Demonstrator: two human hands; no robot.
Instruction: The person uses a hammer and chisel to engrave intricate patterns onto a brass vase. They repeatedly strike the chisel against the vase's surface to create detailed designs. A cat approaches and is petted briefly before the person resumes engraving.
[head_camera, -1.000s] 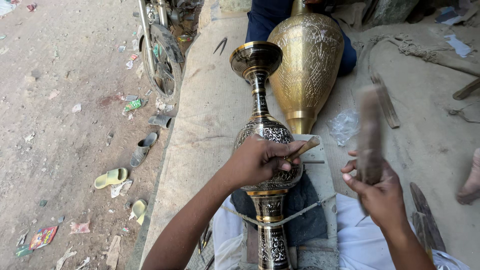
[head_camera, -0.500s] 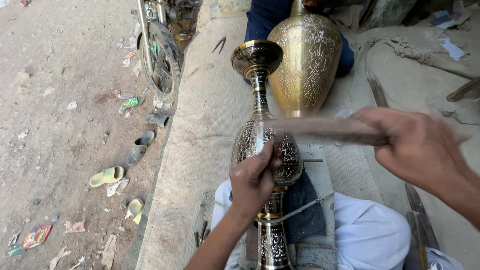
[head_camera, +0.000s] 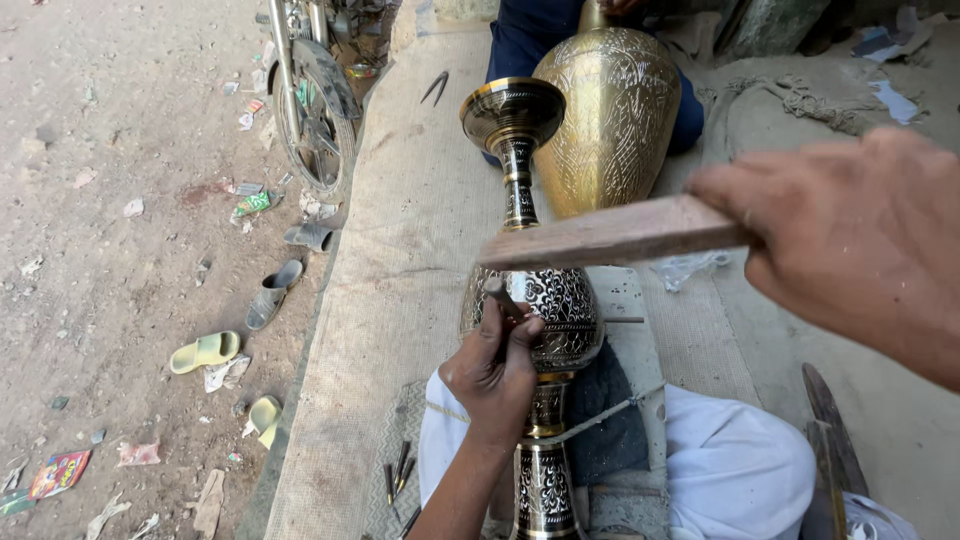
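Observation:
A tall brass vase (head_camera: 530, 300) with black engraved patterns lies lengthwise across my lap, its flared mouth pointing away. My left hand (head_camera: 492, 375) rests on its round belly, shut on a thin metal chisel (head_camera: 500, 297) whose tip touches the engraving. My right hand (head_camera: 850, 240) is raised close to the camera, shut on a flat wooden mallet (head_camera: 615, 232) held above the chisel's top. A dark cloth (head_camera: 610, 415) pads the vase on my white-clad knee.
A large plain brass vase (head_camera: 612, 110) stands behind, in front of a seated person in blue trousers (head_camera: 520, 45). Spare chisels (head_camera: 398, 470) lie on the woven mat (head_camera: 400, 250). Sandals (head_camera: 205, 350), litter and a motorbike wheel (head_camera: 310, 110) are on the dirt at left.
My right hand swung the wooden mallet from beside the vase to above the chisel, coming closer to the camera. My left hand kept the chisel on the vase's belly.

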